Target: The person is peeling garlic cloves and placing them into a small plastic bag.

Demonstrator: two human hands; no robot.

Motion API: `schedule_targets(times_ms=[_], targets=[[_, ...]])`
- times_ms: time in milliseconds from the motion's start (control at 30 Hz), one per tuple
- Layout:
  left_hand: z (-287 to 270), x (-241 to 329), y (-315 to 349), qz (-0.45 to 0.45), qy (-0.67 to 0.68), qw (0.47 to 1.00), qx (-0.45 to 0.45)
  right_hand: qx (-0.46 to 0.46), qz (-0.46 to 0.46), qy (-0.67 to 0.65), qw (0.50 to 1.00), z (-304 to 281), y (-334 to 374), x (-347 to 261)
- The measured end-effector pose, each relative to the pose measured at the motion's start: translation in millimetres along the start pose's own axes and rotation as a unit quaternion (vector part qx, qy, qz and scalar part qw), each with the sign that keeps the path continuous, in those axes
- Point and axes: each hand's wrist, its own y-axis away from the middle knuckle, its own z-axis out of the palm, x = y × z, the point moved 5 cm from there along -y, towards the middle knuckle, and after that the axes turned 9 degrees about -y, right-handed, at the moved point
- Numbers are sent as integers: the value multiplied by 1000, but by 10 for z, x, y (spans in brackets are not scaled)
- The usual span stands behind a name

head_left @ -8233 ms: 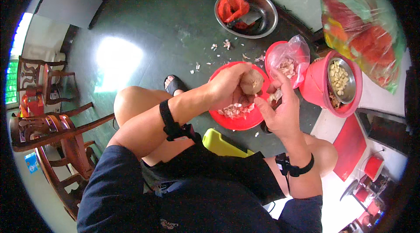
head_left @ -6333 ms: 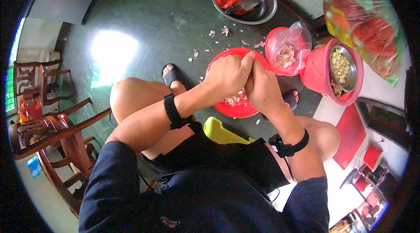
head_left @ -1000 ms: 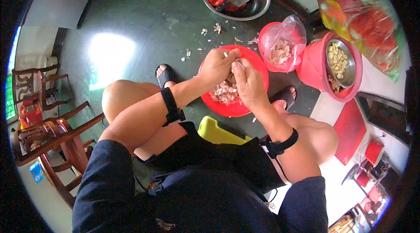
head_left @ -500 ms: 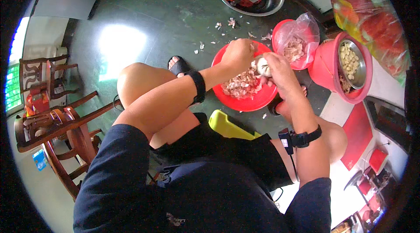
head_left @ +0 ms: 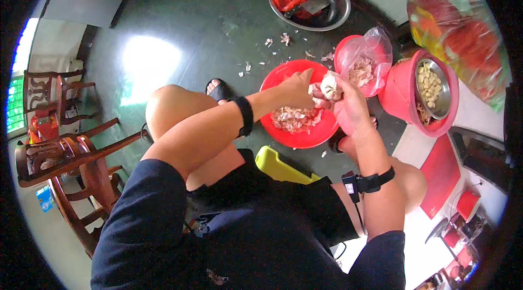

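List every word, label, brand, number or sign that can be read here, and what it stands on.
None can be read well enough to quote.
Shirt print: pale, too small and blurred.
Blue card at the left: pale marks, too small.
Label on the right forearm's device: too small.
Garlic and red basin: no lettering visible.

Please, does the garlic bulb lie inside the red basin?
No, the right hand holds the garlic bulb up, while garlic skins lie in the red basin.
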Motion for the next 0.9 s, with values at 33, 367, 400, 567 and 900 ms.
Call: schedule_targets(times_ms=[33, 367, 400, 567, 900], targets=[[-146, 110, 72, 4, 0, 1000, 2, 2, 8, -59, 998, -3, -10, 24], [-721, 520, 793, 175, 104, 951, 231, 10, -197, 3, 980, 292, 54, 26], [-752, 507, 830, 176, 87, 950, 244, 5, -213, 93, 973, 402, 81, -46], [-825, 464, 871, 245, 58, 923, 291, -30, -294, 360, 885, 655, 72, -249], [-844, 402, 960, 149, 44, 968, 196, -99, -184, 354, 911, 678, -65, -118]])
